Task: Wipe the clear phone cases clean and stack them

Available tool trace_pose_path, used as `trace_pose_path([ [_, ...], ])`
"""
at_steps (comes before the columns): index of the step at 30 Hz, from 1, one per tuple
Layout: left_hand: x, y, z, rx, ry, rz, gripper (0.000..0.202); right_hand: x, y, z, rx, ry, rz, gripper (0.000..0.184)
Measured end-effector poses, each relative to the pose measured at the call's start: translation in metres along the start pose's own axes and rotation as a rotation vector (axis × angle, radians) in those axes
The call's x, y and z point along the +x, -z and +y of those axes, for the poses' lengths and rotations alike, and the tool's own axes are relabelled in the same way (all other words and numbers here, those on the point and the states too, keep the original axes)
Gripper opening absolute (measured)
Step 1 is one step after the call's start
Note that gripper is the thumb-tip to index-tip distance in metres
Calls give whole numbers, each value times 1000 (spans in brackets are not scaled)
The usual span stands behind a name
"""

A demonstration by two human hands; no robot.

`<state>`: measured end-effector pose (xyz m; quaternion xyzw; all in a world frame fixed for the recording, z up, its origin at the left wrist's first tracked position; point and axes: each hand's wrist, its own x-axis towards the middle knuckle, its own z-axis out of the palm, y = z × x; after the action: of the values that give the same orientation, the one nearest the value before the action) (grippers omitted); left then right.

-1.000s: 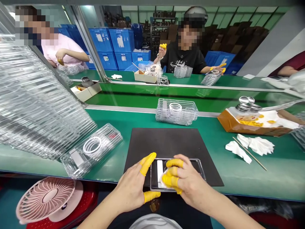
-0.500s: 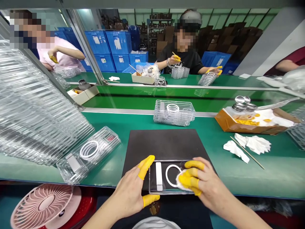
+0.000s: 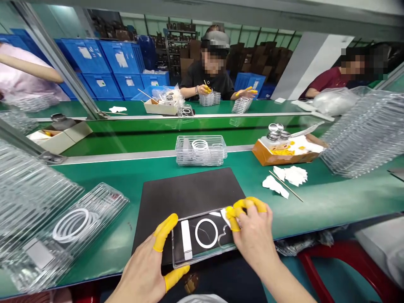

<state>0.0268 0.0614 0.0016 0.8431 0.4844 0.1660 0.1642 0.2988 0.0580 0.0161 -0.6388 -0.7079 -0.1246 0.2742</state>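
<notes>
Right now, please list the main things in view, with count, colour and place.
Bench: one, green, foreground
Mat: one, black, on bench
Case: one, clear, at mat's front
Case stacks: several, clear, left, centre, right
Tissues: several, white, right of mat
Stick: one, tan, by tissues
Box: one, orange, behind tissues
Bins: several, blue, background
People: three, pink, black, red clothes, opposite
Wipe: one, white, case's right end
Left hand: one, yellow-tipped, case's left end
Right hand: one, yellow-tipped, holding wipe

Mat [image 3: 189, 189]: on the bench [image 3: 331, 193], before me
Phone case [image 3: 205, 246]: over the mat's near part, between my left hand [image 3: 143, 265] and right hand [image 3: 254, 231]
Left: case row [image 3: 71, 235], left stack [image 3: 28, 189] behind
Behind mat: middle stack [image 3: 201, 155]
Right: tissues [image 3: 296, 175], stick [image 3: 296, 195]; box [image 3: 258, 154] behind them
Far right: outer stack [image 3: 362, 134]
</notes>
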Motion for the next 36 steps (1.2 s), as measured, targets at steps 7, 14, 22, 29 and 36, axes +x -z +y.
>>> trace_pose_path([
  [7,1,0,4,-34,21,27,86,-21,8,-2,181,-24,-21,20],
  [14,2,2,6,-18,8,-5,91,3,2,-10,393,231,-138,25],
  [22,5,10,11,7,-26,-12,95,8,5,-5,424,353,-167,28],
  [29,5,11,13,12,-26,-19,101,7,3,-1,473,355,-150,23],
  [36,8,12,14,-1,-26,-41,104,18,-1,3,451,358,-178,22],
])
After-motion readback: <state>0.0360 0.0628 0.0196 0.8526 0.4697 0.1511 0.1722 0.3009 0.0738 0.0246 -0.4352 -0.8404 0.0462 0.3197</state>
